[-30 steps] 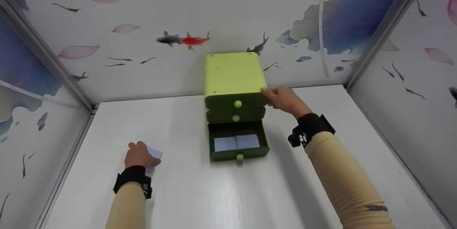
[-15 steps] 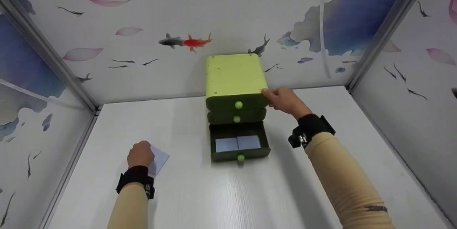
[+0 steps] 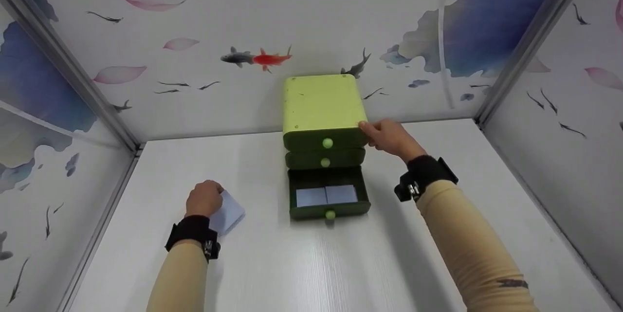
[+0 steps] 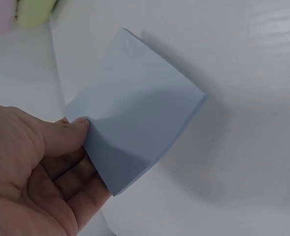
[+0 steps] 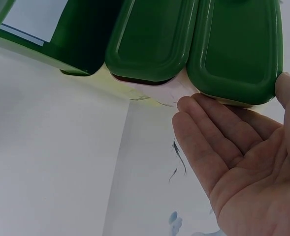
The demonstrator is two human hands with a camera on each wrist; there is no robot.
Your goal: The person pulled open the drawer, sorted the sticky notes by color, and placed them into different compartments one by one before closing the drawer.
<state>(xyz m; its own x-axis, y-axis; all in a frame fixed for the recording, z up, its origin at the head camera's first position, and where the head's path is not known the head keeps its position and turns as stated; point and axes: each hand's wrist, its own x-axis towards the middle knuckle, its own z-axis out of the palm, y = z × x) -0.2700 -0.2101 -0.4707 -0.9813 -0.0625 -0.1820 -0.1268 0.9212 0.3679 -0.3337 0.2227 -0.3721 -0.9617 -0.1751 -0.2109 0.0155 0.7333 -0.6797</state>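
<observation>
My left hand (image 3: pixel 204 198) pinches a light blue sticky note pad (image 4: pixel 140 108) by one side, thumb on top and fingers beneath, over the left part of the table. My right hand (image 3: pixel 392 137) holds the front right corner of a green mini drawer cabinet (image 3: pixel 323 102). Its thumb lies on the top edge, and its fingers stretch along the side in the right wrist view. The bottom drawer (image 3: pixel 330 211) is pulled far out, with two light blue pads (image 3: pixel 311 197) side by side in it. The middle drawer (image 3: pixel 311 160) sticks out a little; the top drawer (image 3: pixel 304 141) looks closed.
The cabinet stands at the back of the white table (image 3: pixel 272 273), against the rear panel (image 3: pixel 194 107). Panels printed with fish and petals enclose the back and both sides. Metal posts (image 3: pixel 525 44) stand at the back corners.
My left hand has moved up and to the right with the pad, turning so more of the pad shows. My right hand stays on the cabinet. The whole view shifts slightly.
</observation>
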